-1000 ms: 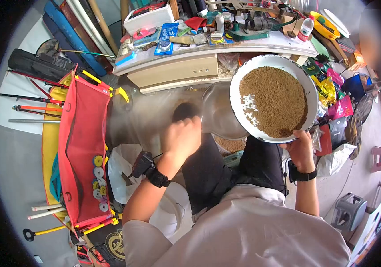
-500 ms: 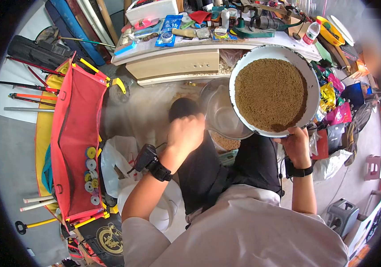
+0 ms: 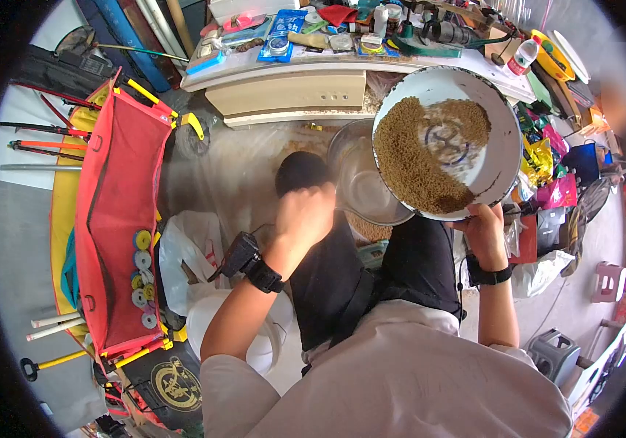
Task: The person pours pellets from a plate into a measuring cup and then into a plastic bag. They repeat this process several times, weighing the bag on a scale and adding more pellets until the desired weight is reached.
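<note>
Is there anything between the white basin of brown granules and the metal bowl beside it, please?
Nothing visible does. The white basin, held by the right hand, overlaps the rim of the metal bowl directly, with its brown granules heaped toward that side. The left hand sits left of the bowl.

Red tackle bag (image 3: 119,219) w/ float spools (image 3: 140,277), cluttered white bench (image 3: 291,80), water bottle (image 3: 523,55), grey stool (image 3: 555,355)

We record a basin (image 3: 444,142) of granules (image 3: 408,164) above a steel bowl (image 3: 360,182), before a cluttered desk (image 3: 291,80); a tackle case (image 3: 119,219) lies left.
</note>
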Demonstrator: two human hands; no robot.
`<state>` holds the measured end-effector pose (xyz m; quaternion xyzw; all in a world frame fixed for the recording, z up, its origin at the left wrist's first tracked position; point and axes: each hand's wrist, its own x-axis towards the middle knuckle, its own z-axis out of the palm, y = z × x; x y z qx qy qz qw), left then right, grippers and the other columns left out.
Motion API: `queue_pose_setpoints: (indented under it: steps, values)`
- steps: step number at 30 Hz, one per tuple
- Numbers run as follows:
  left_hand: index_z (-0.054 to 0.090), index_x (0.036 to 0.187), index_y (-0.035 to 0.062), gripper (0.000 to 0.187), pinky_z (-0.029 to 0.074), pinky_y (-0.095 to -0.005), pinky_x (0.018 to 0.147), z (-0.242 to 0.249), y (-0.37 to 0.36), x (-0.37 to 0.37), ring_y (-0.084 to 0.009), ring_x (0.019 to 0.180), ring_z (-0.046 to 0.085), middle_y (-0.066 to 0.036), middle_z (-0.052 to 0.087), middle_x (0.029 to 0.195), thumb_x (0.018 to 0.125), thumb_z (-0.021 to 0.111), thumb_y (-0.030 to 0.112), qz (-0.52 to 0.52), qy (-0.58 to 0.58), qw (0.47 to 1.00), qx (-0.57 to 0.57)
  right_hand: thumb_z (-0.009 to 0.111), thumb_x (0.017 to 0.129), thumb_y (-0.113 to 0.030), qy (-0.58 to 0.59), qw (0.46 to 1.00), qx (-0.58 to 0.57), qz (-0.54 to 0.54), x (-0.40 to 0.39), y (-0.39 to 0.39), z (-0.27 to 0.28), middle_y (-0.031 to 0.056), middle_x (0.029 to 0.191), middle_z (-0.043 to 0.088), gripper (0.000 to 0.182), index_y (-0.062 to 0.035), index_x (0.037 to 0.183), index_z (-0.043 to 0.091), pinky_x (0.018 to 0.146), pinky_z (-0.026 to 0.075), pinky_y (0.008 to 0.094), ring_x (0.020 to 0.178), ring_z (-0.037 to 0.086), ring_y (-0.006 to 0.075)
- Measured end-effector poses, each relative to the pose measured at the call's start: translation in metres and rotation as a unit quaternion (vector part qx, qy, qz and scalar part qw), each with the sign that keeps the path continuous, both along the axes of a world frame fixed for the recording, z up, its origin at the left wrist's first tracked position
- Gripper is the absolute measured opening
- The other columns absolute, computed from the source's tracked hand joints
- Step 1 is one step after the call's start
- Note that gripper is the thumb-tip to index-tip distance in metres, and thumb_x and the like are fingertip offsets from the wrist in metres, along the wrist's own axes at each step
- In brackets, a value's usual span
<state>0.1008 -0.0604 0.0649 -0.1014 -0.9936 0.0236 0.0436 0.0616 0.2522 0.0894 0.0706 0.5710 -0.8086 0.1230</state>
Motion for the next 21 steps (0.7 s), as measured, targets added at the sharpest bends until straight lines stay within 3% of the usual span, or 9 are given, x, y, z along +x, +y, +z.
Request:
queue_pose_setpoints:
  steps: [21]
  values:
    - [0.056,0.084,0.0054,0.018,0.054,-0.0369,0.054,-0.0103,-0.0023,-0.0011,-0.0268,0.062,0.067,-0.012,0.065,0.068,0.072,0.065,0.015,0.021,-0.024,0.999,0.04,0.042,0.079,0.002,0.013,0.999,0.04,0.012,-0.0074,-0.0034,-0.005,0.0205,0.111,0.059,0.044,0.0039,0.123,0.038,0.064,0.061,0.0428,0.09,0.066,0.0349]
